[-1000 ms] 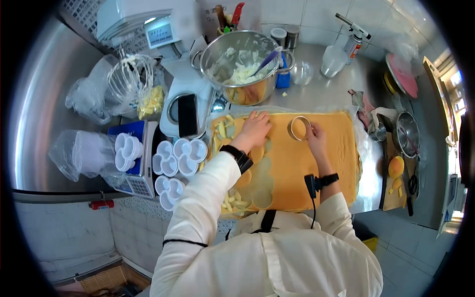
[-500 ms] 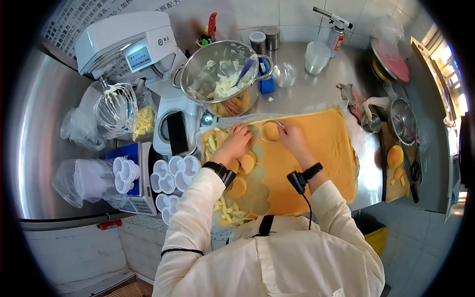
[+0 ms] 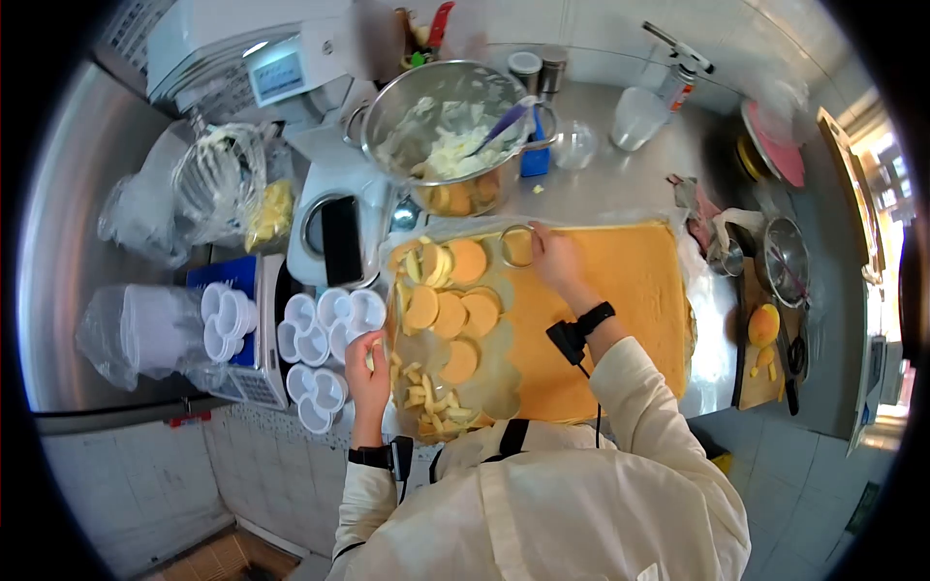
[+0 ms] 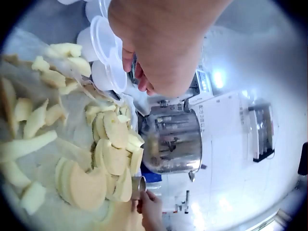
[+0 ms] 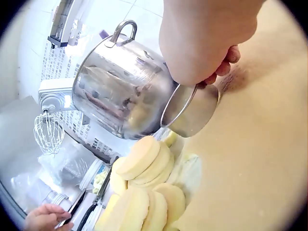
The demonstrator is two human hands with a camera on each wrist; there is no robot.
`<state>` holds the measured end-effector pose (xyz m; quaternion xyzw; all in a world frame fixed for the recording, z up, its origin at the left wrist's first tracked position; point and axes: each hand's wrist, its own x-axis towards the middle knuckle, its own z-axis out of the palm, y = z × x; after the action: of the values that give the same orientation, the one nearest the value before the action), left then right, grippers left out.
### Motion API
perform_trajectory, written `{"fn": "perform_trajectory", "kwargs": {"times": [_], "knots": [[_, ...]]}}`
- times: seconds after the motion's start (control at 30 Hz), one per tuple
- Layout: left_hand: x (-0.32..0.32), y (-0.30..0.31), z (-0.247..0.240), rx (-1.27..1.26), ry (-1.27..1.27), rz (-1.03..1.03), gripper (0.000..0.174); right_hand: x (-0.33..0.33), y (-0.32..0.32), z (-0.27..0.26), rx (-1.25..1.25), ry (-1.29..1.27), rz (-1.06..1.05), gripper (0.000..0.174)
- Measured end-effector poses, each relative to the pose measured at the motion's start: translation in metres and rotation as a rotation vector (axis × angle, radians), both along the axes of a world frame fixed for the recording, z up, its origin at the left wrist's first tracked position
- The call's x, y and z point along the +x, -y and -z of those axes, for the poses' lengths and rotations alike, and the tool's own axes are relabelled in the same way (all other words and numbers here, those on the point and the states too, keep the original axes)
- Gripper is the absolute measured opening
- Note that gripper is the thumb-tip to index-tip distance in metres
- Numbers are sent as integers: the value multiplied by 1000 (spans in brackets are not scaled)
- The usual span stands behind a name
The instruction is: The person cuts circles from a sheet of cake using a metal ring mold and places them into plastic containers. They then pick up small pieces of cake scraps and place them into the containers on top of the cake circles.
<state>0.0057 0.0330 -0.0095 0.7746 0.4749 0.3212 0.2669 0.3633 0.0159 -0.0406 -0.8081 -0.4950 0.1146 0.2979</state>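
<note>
My right hand pinches a metal ring at the sponge sheet's far side; my left hand curls near white cups, its hold unclear.

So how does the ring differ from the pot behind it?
The ring is small; the pot is far bigger. The ring is a plain band; the pot has handles. The ring is held in the right grip, while the pot is untouched and has pale cream inside. Both are round and shiny metal.
</note>
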Motion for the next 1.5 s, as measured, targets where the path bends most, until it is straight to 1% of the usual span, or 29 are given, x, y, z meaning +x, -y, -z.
{"fn": "perform_trajectory", "kwargs": {"times": [0.03, 0.07, 0.13, 0.2, 0.23, 0.27, 0.3, 0.33, 0.4, 0.43, 0.47, 0.5, 0.53, 0.57, 0.63, 0.77, 0.83, 0.87, 0.93, 1.03, 1.07, 1.17, 1.2, 1.27, 1.3, 1.37, 1.4, 1.47, 1.5], "knots": [[-10, 5, -1, -124, 64, -111, 24, -1, -2, 6, -4, -7, -24, 26], [-12, 4, -1, -123, 62, -132, 24, 2, -4, 10, 15, -8, -28, 27], [16, -11, -15, -265, 357, -59, 26, 7, -6, 13, 34, -6, -50, 29], [56, -36, -18, -401, 476, 9, 27, 9, -6, 13, -64, -24, -39, 34], [74, -54, -5, -355, 347, 39, 30, 7, -6, 10, -62, -20, -55, 34], [90, -73, 13, -309, 217, 70, 33, 4, -2, 5, -44, -38, -1, 35], [103, -92, 19, -332, -7, 116, 37, 3, 2, -1, -22, -56, 57, 36], [113, -105, 19, -353, -232, 165, 41, 4, 9, -4, -16, -54, 51, 36], [125, -115, 20, -407, -277, 155, 43, 9, 33, -12, 223, -60, 30, 35], [129, -118, 22, -468, -328, 149, 45, 12, 48, -18, 225, -64, 37, 35], [128, -118, 24, -465, -339, 157, 45, 14, 65, -24, 262, -81, 10, 34], [126, -118, 29, -538, -243, 154, 53, 17, 82, -30, 299, -98, -16, 33], [124, -120, 35, -610, -146, 149, 60, 20, 99, -32, 263, -87, -4, 30], [122, -124, 46, -607, -155, 153, 60, 26, 116, -34, 227, -74, 6, 28], [123, -133, 60, -689, -68, 269, 71, 37, 144, -34, 203, -29, 37, 24], [128, -122, 45, -691, -71, 247, 72, 43, 175, -49, 193, -56, 81, 20], [132, -118, 37, -827, 30, 289, 60, 43, 179, -56, 214, -44, 94, 18], [134, -116, 33, -824, 32, 294, 60, 42, 179, -58, 217, -39, 97, 18], [138, -109, 28, -876, 173, 286, 53, 38, 175, -64, 235, -29, 73, 17], [140, -98, 5, -869, 194, 227, 53, 32, 165, -60, 255, -11, 21, 18], [141, -97, 9, -865, 201, 237, 53, 30, 161, -59, 259, 0, 26, 18], [140, -95, 37, -736, 219, 99, 65, 19, 151, -61, 199, -6, -64, 18], [139, -97, 41, -734, 222, 96, 65, 16, 147, -63, 201, -5, -68, 18], [132, -98, 51, -526, 240, -50, 60, 10, 142, -67, 192, 68, -149, 18], [128, -101, 54, -528, 238, -59, 60, 8, 141, -67, 189, 63, -157, 18], [123, -112, 60, -447, 12, 80, 48, 5, 141, -66, 201, 23, -157, 18], [122, -112, 53, -454, 12, 66, 48, 5, 141, -64, 194, 17, -170, 18], [126, -113, 30, -496, -214, 190, 54, 6, 143, -61, 204, 43, -151, 17], [127, -117, 36, -504, -234, 245, 53, 7, 144, -60, 196, 35, -158, 17]]}}
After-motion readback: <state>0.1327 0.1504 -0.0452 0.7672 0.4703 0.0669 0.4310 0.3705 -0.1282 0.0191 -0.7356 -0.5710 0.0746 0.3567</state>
